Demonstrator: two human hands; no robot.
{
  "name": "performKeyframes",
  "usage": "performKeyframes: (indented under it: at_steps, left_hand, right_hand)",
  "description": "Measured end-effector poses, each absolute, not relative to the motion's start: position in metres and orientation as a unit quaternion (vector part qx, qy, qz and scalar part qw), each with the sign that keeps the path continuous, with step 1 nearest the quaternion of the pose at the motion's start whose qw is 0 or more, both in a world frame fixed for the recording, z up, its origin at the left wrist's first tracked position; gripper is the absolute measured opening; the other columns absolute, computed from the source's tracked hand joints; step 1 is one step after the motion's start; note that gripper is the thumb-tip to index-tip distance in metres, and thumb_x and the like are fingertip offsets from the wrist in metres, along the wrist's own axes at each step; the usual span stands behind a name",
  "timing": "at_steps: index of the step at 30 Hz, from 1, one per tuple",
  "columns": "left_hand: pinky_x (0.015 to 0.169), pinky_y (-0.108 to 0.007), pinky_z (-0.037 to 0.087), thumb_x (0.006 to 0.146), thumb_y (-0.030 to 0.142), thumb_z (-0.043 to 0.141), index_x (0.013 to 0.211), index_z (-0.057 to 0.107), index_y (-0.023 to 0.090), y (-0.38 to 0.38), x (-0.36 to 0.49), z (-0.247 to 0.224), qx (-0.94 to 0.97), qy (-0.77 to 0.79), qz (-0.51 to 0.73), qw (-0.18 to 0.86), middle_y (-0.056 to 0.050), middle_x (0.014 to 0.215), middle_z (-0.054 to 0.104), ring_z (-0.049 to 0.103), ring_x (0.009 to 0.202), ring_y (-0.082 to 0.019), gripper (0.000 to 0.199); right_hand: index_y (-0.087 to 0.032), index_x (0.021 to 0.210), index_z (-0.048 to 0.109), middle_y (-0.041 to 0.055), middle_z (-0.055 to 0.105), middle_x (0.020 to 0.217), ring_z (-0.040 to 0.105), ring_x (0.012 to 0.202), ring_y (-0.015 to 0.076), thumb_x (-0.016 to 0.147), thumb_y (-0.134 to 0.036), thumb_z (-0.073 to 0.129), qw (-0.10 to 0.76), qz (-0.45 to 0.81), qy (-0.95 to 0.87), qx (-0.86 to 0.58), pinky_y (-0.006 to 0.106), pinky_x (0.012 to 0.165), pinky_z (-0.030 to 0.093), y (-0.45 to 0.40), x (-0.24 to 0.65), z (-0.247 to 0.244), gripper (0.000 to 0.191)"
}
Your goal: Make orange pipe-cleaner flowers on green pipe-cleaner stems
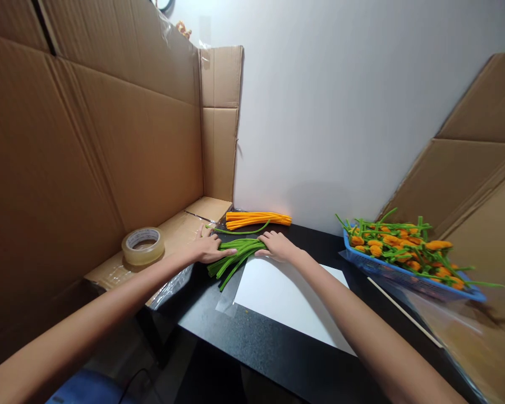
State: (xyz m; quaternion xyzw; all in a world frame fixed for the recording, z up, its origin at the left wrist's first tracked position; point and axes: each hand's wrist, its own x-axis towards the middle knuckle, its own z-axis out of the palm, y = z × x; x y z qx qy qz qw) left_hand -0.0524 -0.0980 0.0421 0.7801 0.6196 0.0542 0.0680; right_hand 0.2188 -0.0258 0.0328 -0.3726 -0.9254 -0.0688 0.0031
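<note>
Grip open: left hand [210,248], right hand [278,247] press green pipe cleaners [239,252] at paper's [286,303] edge.

Cardboard wall [92,146] blocks the left hand [210,248] — blue basket [408,280] hems the right hand [278,247].

Grn pipe cleaners [239,252], org pipe cleaners [256,220]; blue basket [408,280]; wht paper [286,297]; blk speckled tabletop [269,342]; tan cardboard [88,151].

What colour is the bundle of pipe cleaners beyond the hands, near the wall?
The bundle of pipe cleaners is bright orange; the head view shows it best.
</note>
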Motion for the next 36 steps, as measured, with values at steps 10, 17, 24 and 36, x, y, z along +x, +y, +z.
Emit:
performKeyframes:
  at_steps: [10,17,24,36]
  left_hand:
    - [0.11,-0.051,0.029,0.066,0.08,0.061,0.136,0.056,0.011,-0.084,-0.031,0.053,0.794,0.594,0.109,0.066,-0.025,0.13,0.062,0.052,0.126,-0.045,0.098]
    - [0.104,-0.046,0.039,0.065,0.069,0.072,0.147,0.037,0.008,-0.083,-0.012,0.033,0.817,0.568,0.056,0.081,-0.029,0.143,0.049,0.049,0.13,-0.044,0.108]
    - [0.099,-0.04,0.044,0.078,0.057,0.069,0.141,0.042,0.011,-0.078,-0.027,0.029,0.839,0.536,0.083,0.043,-0.024,0.134,0.057,0.057,0.121,-0.037,0.082]
    - [0.083,-0.038,0.048,0.097,0.044,0.05,0.101,0.055,0.014,-0.078,-0.04,0.007,0.858,0.504,0.077,-0.054,-0.015,0.1,0.066,0.064,0.096,-0.029,0.031]
  right_hand:
    - [-0.013,0.125,0.059,0.0178,0.065,0.115,0.06,0.105,0.03,0.099,-0.061,0.032,-0.009,-0.131,-0.919,-0.372,0.039,0.088,0.041,-0.049,0.212,0.035,0.06]
    - [-0.024,0.11,0.071,0.0077,0.072,0.102,0.064,0.095,0.0224,0.104,-0.05,0.026,0.065,0.016,-0.898,-0.435,0.03,0.077,0.042,-0.044,0.214,0.044,0.053]
    - [-0.019,0.101,0.072,0.0085,0.072,0.102,0.062,0.096,0.0218,0.096,-0.025,0.048,0.111,-0.014,-0.884,-0.453,0.028,0.074,0.04,-0.031,0.224,0.053,0.024]
    - [-0.018,0.085,0.073,0.0078,0.068,0.092,0.054,0.087,0.0195,0.092,-0.013,0.054,0.072,-0.063,-0.912,-0.398,0.029,0.075,0.036,-0.03,0.272,0.043,0.021]
